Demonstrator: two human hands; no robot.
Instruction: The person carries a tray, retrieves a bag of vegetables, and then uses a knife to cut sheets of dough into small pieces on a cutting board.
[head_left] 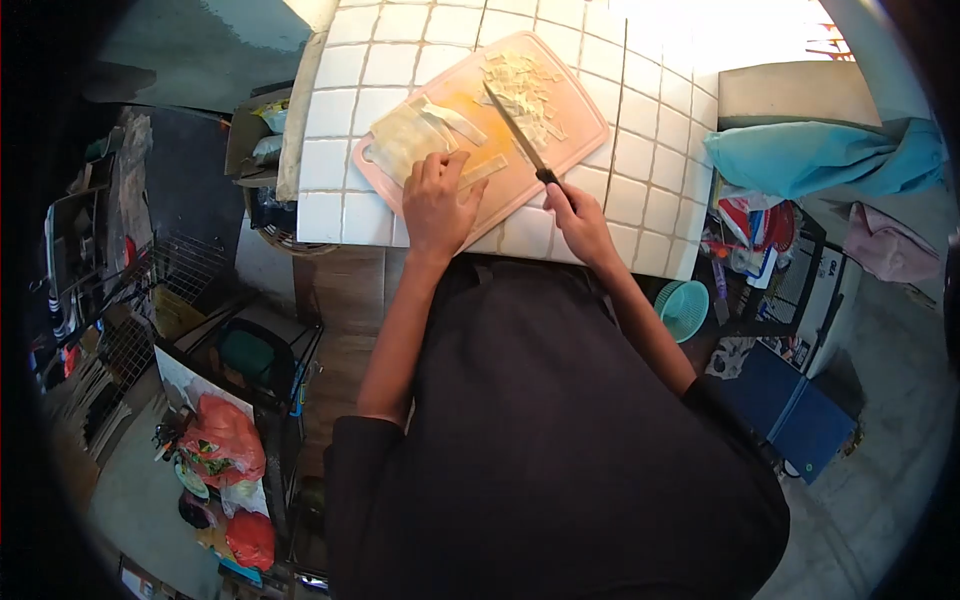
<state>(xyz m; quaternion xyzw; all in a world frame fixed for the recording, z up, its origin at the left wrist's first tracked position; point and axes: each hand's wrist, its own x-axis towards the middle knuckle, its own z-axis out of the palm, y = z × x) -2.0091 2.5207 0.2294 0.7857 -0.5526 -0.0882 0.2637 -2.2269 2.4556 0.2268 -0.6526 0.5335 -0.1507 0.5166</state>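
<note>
A pink cutting board (585, 110) lies at an angle on the tiled counter. My right hand (583, 232) grips the black handle of a knife (518, 130), its blade pointing away to the upper left across the board. Fingers bent, my left hand (437, 205) rests at the board's near left side, with a pale flat strip of food (484, 171) between thumb and forefinger. Wider pale sheets (402, 138) lie just beyond those fingers, and a loose strip (455, 121) is on top. Thin cut shreds (525, 80) are scattered beyond the blade. I cannot make out the exact food.
White tiles (335, 165) surround the board, and the counter's front edge is against my body. Teal cloth (800, 160) hangs at the right, above a green plastic basket (682, 308). To the lower left, a red plastic bag (222, 440) sits on a small table.
</note>
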